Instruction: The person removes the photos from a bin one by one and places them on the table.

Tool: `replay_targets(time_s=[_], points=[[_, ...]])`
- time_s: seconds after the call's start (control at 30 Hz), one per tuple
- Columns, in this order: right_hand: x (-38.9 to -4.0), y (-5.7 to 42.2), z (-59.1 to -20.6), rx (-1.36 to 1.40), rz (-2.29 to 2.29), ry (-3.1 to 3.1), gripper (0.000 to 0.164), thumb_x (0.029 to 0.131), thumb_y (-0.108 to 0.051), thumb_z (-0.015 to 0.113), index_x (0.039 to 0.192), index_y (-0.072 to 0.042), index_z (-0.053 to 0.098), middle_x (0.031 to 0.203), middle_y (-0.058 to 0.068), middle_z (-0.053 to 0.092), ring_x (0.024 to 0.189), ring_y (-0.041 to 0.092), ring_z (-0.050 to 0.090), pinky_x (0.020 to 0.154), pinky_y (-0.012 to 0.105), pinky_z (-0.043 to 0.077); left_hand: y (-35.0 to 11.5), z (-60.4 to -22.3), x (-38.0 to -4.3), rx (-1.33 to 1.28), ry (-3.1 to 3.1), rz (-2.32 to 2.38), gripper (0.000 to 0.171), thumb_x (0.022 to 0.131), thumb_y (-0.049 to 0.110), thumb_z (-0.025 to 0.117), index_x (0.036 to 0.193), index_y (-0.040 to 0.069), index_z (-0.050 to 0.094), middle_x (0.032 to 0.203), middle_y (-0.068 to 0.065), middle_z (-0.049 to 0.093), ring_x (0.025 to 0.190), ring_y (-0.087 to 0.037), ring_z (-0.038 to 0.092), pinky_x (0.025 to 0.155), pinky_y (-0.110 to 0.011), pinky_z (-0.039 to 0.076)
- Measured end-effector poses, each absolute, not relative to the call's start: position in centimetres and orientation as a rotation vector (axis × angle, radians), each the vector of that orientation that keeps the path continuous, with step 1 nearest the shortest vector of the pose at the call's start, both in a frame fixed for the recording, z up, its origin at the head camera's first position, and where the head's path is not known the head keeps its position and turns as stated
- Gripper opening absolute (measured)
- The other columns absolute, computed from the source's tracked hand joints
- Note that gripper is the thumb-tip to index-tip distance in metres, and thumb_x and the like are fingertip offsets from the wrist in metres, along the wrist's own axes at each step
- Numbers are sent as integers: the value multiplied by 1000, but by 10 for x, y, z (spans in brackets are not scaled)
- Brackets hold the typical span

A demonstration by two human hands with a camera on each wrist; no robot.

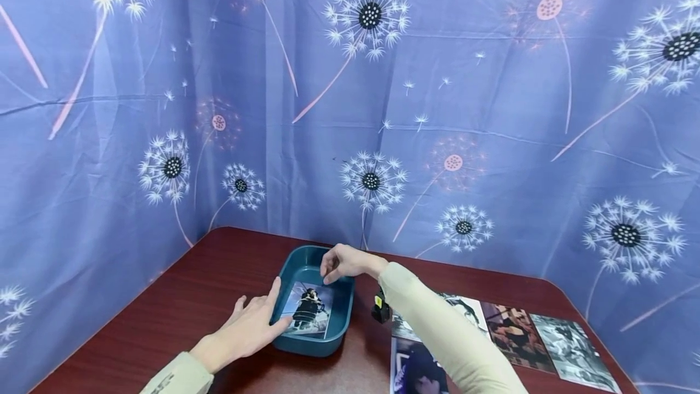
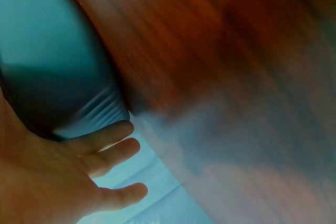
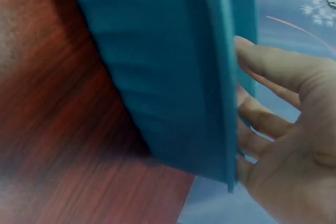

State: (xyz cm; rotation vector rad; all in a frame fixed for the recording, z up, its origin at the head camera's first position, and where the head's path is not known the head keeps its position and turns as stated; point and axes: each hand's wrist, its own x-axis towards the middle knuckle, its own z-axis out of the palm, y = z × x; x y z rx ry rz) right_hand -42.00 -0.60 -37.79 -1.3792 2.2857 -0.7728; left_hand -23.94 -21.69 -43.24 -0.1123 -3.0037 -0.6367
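Note:
A teal plastic bin [image 1: 344, 315] stands on the table, its ribbed side showing in the left wrist view. Inside it lies a photo print of a wasp-like insect [image 1: 308, 309], face up on the bottom. My left hand [image 1: 243, 327] is at the bin's left edge, fingers spread and thumb reaching over the rim near the print's lower corner. Over the bin's far right part hangs my right hand [image 1: 344, 262], its fingers loosely bent downward. In the right wrist view, that hand's thumb and fingers reach past the bin's rim, with nothing visible between them.
Several photo prints lie at the right of the dark red table [image 1: 175, 309], among them a brownish print [image 1: 516, 333], a grey print [image 1: 574, 348] and a purple print [image 1: 418, 366]. My right forearm covers part of them. A blue dandelion-patterned curtain [image 1: 306, 157] hangs behind the table.

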Motion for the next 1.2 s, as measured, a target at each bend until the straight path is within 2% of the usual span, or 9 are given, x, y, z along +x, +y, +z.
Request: replay_targets(time_s=[0.17,0.5,0.6,0.87,1.2], points=[[-423,-14,-384,-1298,-603,2245,12,81,-3,75,90,3,71,73,-2,62,63,4,51,60,16,43,-214,-434,-239,-113,-3001,-642,88,92,54,55,155,5,17,143,-15,51,133,-34,45,109,-71,14],[-420,-23,-387,-1286,-500,2228,13,80,-3,76,90,3,72,85,12,71,66,5,54,63,16,45,-213,-432,-240,-115,-2990,-643,87,91,53,56,154,6,19,143,-14,50,132,-33,46,109,-71,15],[-419,-25,-390,-1283,-504,2233,14,79,-4,77,90,3,72,82,9,70,65,4,52,63,16,44,-213,-433,-241,-116,-2989,-649,87,91,53,56,155,6,19,143,-14,50,132,-33,46,109,-71,14],[-420,-32,-400,-1280,-475,2263,16,77,-9,80,86,1,72,71,-7,58,63,2,47,61,15,40,-214,-436,-243,-115,-2994,-647,87,92,54,54,155,7,18,144,-12,51,133,-32,46,110,-70,14],[-420,-39,-404,-1262,-405,2339,23,72,-19,85,83,-7,69,66,-8,53,59,4,42,57,17,34,-217,-435,-242,-101,-2992,-648,87,91,54,56,155,7,19,143,-13,51,133,-32,46,110,-70,14]])
